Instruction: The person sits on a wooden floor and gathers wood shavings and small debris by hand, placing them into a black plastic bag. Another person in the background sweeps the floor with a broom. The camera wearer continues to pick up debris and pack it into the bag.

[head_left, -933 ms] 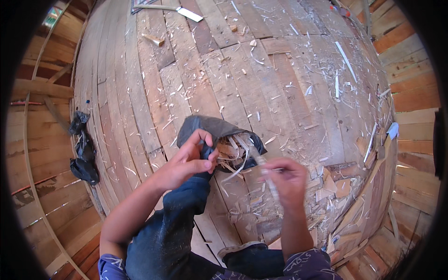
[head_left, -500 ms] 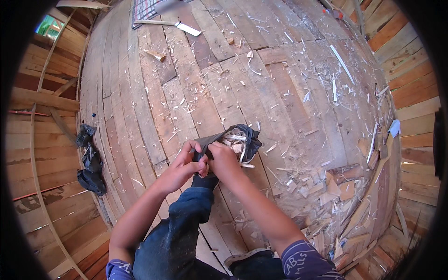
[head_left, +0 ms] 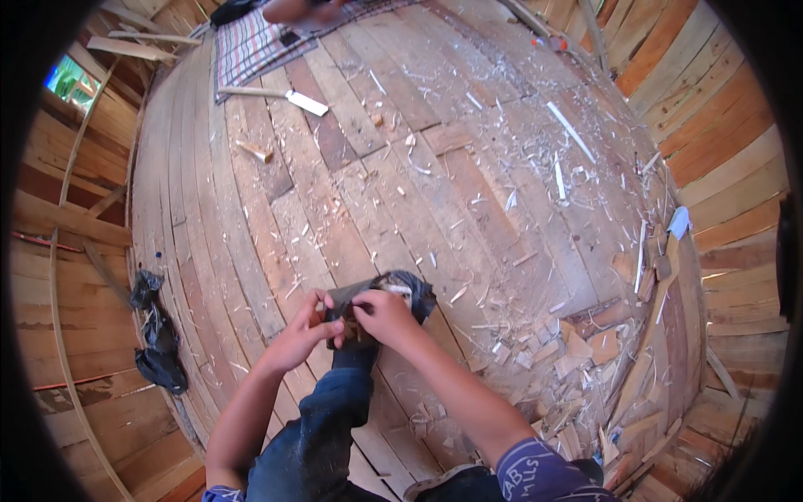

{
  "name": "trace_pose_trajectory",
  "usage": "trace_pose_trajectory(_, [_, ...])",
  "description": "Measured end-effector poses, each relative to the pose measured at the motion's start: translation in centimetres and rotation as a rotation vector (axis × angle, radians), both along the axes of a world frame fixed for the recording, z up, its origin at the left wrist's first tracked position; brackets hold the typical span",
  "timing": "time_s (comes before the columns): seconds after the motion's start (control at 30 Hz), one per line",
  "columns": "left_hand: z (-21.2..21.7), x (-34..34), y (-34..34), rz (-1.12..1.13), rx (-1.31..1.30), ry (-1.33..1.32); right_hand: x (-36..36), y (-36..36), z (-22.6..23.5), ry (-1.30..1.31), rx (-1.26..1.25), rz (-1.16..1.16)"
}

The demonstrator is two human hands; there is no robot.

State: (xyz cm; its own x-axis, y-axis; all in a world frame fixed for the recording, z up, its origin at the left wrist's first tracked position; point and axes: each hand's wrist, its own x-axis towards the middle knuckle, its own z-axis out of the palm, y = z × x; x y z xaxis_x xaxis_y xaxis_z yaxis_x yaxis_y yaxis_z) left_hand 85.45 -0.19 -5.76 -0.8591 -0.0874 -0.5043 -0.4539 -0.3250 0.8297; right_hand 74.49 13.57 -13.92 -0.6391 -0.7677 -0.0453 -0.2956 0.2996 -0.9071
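Note:
A black plastic bag lies before my foot, its mouth turned to the right with pale wood scraps showing inside. My left hand grips the bag's left side, thumb and fingers bent about the dark plastic. Close beside it, my right hand pinches the plastic near the middle of the bag. Its fingertips are partly hidden, and the hand covers part of the contents.
Wood offcuts are heaped at the right. A long-handled blade lies near a striped mat, where part of another person shows. Black plastic rests by the left wall. Shavings litter the plank floor.
The view has tilted up, so the scene sits lower and more of the mat shows. My hands have shifted slightly on the bag, and its opening shows less of the scraps.

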Motion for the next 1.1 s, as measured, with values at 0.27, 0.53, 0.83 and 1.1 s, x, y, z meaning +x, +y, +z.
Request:
trace_pose_trajectory(0.27, [8.2,-4.4,1.9,-0.362,-0.029,0.013,0.0,12.2,2.3,-0.452,-0.41,-0.395])
trace_pose_trajectory(0.53, [17.0,-7.9,7.1,-0.647,-0.368,-0.042,-1.3,18.7,6.1,-0.441,-0.208,-0.393])
trace_pose_trajectory(0.83, [12.6,-13.7,16.2,-0.83,-0.728,0.164,-3.7,25.1,6.3,-0.385,-0.371,-0.921])
trace_pose_trajectory(1.1, [2.4,-20.0,22.6,-0.889,-0.512,0.398,0.3,30.7,6.3,-0.556,-0.77,-1.341])
